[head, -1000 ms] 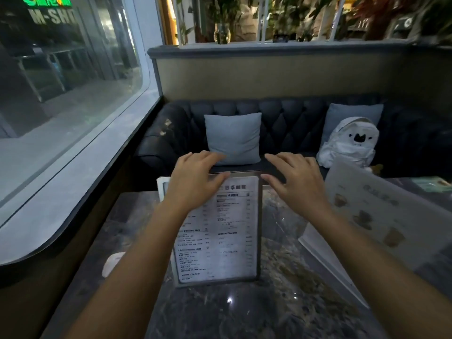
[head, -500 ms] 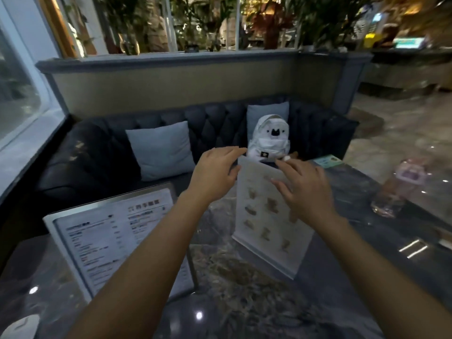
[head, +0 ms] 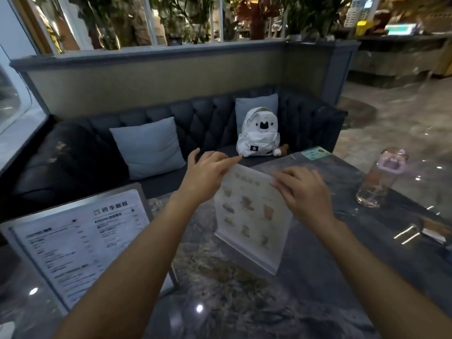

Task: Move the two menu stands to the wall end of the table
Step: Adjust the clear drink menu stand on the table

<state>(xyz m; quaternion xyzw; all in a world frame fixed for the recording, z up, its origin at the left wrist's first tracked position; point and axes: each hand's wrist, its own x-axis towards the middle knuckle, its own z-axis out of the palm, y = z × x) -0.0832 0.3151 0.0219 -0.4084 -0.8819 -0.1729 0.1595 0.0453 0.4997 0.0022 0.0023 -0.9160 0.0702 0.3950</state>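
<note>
the person's two hands meet at the top edge of the clear menu stand [head: 253, 217], which stands upright near the middle of the dark marbled worktop [head: 244, 302]. the left hand [head: 208, 172] rests at the stand's upper left corner with its fingers stretched loosely forward over the edge; whether they pinch the sheet cannot be told. the right hand [head: 302, 189] lies over the upper right corner, fingers curled narrow against the front face, apparently gripping it. the framed menu stand [head: 73, 243], printed with text, stands tilted at the left side of the worktop, well apart from the clear one, partly behind the left forearm. a pink-lidded bottle [head: 380, 179] stands toward the right edge. beyond the worktop, a white backpack [head: 258, 133] sits on the dark sofa [head: 80, 152] beside a grey cushion [head: 146, 148].
</note>
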